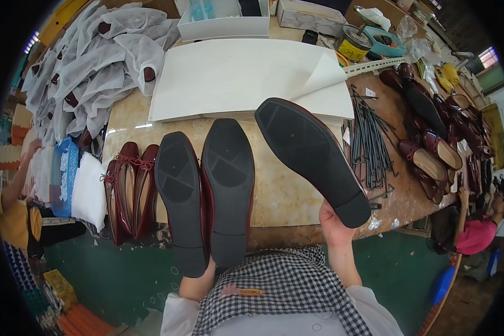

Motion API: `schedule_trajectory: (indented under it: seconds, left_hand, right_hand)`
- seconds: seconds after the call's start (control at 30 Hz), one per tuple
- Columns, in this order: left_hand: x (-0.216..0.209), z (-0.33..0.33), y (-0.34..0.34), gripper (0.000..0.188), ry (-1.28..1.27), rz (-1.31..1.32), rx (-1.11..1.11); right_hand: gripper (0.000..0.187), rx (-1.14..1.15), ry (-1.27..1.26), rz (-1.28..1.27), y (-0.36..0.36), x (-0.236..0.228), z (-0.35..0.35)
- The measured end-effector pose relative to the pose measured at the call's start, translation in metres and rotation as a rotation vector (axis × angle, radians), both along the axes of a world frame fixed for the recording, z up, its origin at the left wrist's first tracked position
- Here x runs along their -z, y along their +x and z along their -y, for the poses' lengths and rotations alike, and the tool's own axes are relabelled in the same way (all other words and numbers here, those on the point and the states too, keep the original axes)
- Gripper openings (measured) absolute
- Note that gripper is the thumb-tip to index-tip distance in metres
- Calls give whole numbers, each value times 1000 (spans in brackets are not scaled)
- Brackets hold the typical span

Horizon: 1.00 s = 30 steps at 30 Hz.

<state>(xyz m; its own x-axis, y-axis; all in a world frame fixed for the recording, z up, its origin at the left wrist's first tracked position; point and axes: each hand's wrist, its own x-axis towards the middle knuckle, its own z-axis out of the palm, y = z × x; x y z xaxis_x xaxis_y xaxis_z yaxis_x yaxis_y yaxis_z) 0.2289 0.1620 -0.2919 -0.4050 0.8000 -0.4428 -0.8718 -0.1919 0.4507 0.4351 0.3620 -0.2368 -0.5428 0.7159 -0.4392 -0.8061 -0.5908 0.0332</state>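
Note:
My right hand [335,227] is closed round the heel end of a burgundy flat shoe [313,159], its black sole turned up toward me. Two more burgundy flats, a left one [179,196] and one beside it [228,185], lie close together with soles up. Under their heels comes my left hand [203,280], holding them from below; its fingers are hidden by the soles. Just left of these, a few burgundy ballet flats [130,193] with bows stand side by side on the table's edge.
White sheets [235,78] lie stacked at the far middle. Black sticks [372,145] are heaped right of them, near many burgundy shoes [431,151]. Wrapped shoes [101,67] pile up far left. A tin [354,43] stands behind. Other people sit on both sides.

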Motion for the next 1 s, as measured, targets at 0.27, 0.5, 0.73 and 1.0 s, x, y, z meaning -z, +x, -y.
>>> schedule_trajectory:
  seconds: [0.27,0.5,0.73,1.0]
  left_hand:
    - [0,12,1,45,-4,-6,-59]
    - [-3,10,-1,45,-13,-41,-154]
    - [-4,3,-5,44,-19,-93,-235]
    - [-8,-17,-25,43,-335,-601,-174]
  right_hand:
    - [18,-11,37,30,-4,-1,5]
    - [37,-111,195,-107,23,38,-11]
    - [38,-1,532,320,6,2,6]
    - [19,-66,2254,1345,-15,7,19]
